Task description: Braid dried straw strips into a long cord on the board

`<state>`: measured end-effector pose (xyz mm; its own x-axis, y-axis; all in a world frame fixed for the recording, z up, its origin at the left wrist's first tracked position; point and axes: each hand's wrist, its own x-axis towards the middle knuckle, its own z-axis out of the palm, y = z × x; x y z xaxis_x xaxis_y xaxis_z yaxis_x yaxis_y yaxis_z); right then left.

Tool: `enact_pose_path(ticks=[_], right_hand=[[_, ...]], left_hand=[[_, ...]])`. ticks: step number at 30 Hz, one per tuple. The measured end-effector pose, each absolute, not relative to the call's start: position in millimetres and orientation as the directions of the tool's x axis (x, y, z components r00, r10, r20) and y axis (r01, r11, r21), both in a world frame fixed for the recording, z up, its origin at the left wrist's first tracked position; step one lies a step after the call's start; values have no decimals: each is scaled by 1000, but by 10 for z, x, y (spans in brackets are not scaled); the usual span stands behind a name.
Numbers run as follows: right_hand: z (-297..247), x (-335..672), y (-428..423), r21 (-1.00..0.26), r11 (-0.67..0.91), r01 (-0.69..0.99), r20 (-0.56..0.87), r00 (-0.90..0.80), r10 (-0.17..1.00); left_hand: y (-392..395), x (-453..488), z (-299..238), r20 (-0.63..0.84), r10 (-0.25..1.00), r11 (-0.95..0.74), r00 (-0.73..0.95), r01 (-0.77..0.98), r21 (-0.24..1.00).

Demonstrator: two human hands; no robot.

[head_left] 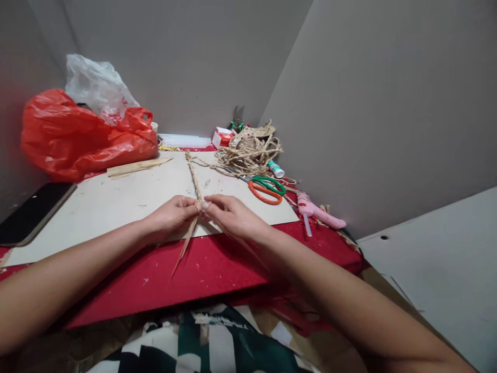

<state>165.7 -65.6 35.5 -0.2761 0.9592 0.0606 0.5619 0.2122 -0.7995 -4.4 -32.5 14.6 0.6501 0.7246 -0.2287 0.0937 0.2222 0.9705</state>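
Observation:
A tan braided straw cord [194, 178] runs from the middle of the pale board [116, 207] back to my fingers. My left hand [174, 213] pinches its near end, thumb against forefinger. Right beside it my right hand [229, 213] also pinches the cord, and the fingertips of both hands meet. Loose flat strands [188, 243] hang from the pinch toward the table's front edge; another thin strand passes under my right wrist. What exactly lies between the fingertips is hidden.
Behind are a heap of braided cord [252, 150], scissors [267, 189], a glue stick [276, 169] and a pink glue gun [320, 211]. At left lie a phone [37, 212], a red plastic bag [89, 137] and dry straw strips [135, 167]. Grey walls [174, 62] enclose the table.

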Motion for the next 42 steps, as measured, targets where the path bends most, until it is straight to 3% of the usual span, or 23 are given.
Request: enact_pose_path(ticks=[3, 10, 15, 19, 25, 30, 34, 39, 42], right_hand=[[255, 1619, -563, -923, -11, 384, -190, -432, 882], [344, 1710, -412, -877, -92, 471, -348, -493, 797], [262, 1712, -345, -907, -319, 275, -420, -544, 727], [194, 1629, -395, -904, -409, 126, -415, -494, 764], [109, 1521, -502, -947, -308, 85, -320, -243, 916], [136, 1433, -585, -933, -357, -46, -335, -251, 908], [159, 1374, -639, -892, -423, -160, -379, -244, 893], [143, 1355, -666, -887, -439, -145, -393, -264, 881], [146, 1385, -656, -855, -484, -187, -424, -286, 859]], left_hand=[[-330, -44, 151, -223, 703, 228, 675, 83, 970], [-272, -89, 158, -272, 664, 233, 697, 153, 961], [-215, -105, 210, -199, 697, -9, 689, 286, 958], [-206, -135, 268, -114, 740, -290, 663, 466, 836], [-259, -154, 414, -122, 793, -388, 597, 649, 655], [-532, -53, 407, -10, 817, -539, 577, 770, 341], [-704, 21, 296, -31, 819, -569, 573, 817, 93], [-876, 88, 223, -28, 800, -596, 599, 799, 79], [-993, 87, 306, -102, 703, -689, 704, 710, 145]])
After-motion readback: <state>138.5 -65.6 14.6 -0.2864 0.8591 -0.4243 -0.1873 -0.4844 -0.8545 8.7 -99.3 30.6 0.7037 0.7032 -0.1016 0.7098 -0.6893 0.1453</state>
